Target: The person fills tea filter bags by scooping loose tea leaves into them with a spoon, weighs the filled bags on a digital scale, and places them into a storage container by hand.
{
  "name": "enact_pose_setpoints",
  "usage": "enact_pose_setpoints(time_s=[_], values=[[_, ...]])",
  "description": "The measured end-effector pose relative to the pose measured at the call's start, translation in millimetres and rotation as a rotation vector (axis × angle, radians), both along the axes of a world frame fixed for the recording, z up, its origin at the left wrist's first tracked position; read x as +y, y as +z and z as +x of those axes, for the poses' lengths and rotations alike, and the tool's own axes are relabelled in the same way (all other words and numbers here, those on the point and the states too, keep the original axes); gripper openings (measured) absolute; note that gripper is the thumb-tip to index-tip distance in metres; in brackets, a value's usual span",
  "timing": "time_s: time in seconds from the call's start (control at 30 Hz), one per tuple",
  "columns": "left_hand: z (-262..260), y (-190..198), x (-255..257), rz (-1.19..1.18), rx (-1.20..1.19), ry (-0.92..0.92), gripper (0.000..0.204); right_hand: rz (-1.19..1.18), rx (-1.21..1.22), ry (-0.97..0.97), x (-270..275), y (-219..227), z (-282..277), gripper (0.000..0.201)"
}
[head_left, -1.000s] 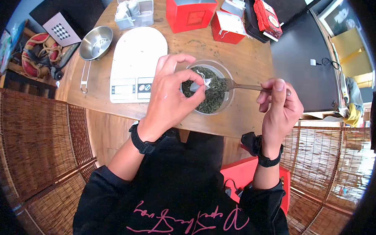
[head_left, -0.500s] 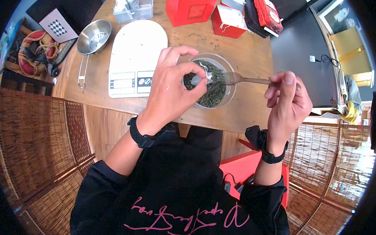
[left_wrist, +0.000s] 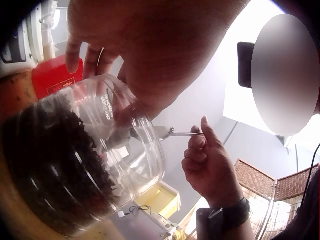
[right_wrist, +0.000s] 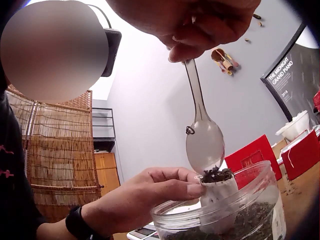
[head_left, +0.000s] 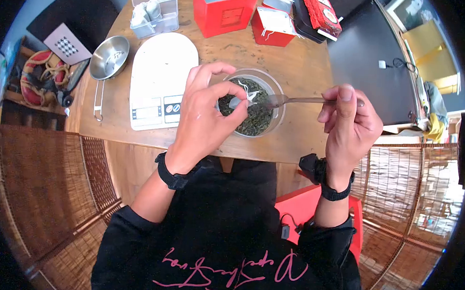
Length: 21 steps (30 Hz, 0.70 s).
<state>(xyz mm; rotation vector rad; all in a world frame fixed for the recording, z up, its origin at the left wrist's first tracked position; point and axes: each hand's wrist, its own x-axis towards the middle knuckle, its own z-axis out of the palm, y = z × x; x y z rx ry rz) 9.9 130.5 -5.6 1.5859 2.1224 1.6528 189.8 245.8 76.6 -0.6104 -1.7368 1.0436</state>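
Observation:
Over a clear jar (head_left: 282, 108) of dried tea leaves (head_left: 254, 124), my left hand (head_left: 205, 110) pinches a small white tea bag (right_wrist: 219, 196) between thumb and forefinger. Dark leaves are heaped at the bag's mouth in the right wrist view, and a white string trails from it in the head view. My right hand (head_left: 352, 116) grips the handle of a spoon (head_left: 307, 100) that reaches in from the right. The spoon's bowl (right_wrist: 206, 147) tips down with its end right at the bag's mouth; a bit of leaf clings to its edge.
A white kitchen scale (head_left: 160, 79) lies left of the jar, with a steel long-handled pan (head_left: 109, 62) beyond it. Along the back stand a clear box of white bags (head_left: 168, 22), a large red box (head_left: 225, 15) and a smaller red box (head_left: 272, 32) with strings hanging out.
The spoon has moved left toward the tea bag, its bowl now closer to the bag's mouth. My left hand keeps its pinch over the jar. The head view has shifted slightly.

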Motion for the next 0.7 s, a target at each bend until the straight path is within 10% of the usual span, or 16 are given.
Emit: enact_pose_setpoints(time_s=[0.7], values=[[0,0,2,-0.039,0.020,-0.030,0.014,0.166,-0.171,0.031,-4,-7,-13,0.017]])
